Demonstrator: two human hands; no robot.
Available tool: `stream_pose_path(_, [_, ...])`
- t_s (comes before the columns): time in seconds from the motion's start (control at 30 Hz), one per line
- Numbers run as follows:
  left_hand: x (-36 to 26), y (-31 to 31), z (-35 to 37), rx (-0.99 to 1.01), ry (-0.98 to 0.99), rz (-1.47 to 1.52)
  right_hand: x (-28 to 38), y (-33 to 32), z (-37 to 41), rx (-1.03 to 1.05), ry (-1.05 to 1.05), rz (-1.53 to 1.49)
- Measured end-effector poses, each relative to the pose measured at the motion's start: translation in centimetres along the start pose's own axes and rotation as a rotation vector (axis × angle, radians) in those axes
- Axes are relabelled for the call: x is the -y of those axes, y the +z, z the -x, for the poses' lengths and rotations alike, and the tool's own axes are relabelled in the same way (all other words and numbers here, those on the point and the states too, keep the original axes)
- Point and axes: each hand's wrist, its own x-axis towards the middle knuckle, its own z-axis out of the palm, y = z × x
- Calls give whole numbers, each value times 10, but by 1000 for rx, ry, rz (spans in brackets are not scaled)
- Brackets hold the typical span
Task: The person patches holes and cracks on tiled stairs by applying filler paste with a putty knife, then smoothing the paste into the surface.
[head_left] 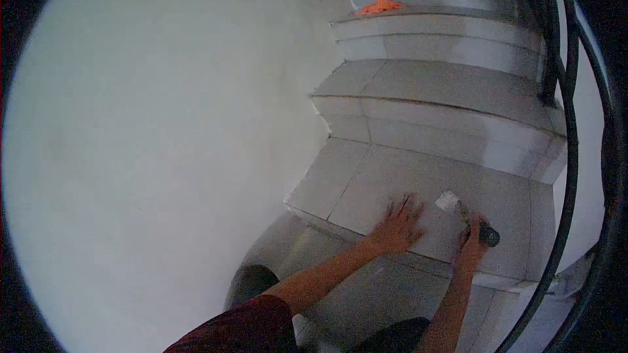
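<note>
Resting blade-down on a grey stair tread (366, 176), a scraper (456, 206) lies at a slant, its pale flat blade pointing up and away from the person and its dark handle angled back toward them. The right hand (470, 245) has its grip closed around that handle, fingers wrapped over it, with the butt end of the handle sticking out just past the knuckles. Just beside it, the left hand (397, 225) lies flat on the same tread, fingers spread wide and holding nothing, palm pressed to the surface near the blade. Both bare forearms reach up from the lower edge of the view, and a dark red sleeve (242, 327) shows at the left arm's upper end.

Above this tread the stairs climb and curve away in grey wedge-shaped steps. On one of the higher steps sits a crumpled orange cloth (380, 6), well apart from the hands. A black metal railing (570, 157) sweeps down the right side of the stairs, and a plain pale wall (150, 144) fills the left.
</note>
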Motion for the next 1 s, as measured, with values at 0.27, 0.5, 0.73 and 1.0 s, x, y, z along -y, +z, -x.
stream_pose_path(0.27, [-5, 11, -26, 8, -49, 166, 10, -8, 0, 67, -116, 189])
stream_pose_path(0.5, [40, -7, 21, -30, 38, 183, -26, -34, -45, 83, -1067, 744])
stream_pose_path(0.73, [163, -33, 61, 70, -243, 28, 0, -21, -21, 103, -445, 535])
stream_pose_path(1.0, [163, -24, 53, 38, -368, -17, -8, -13, -23, 67, -541, 606])
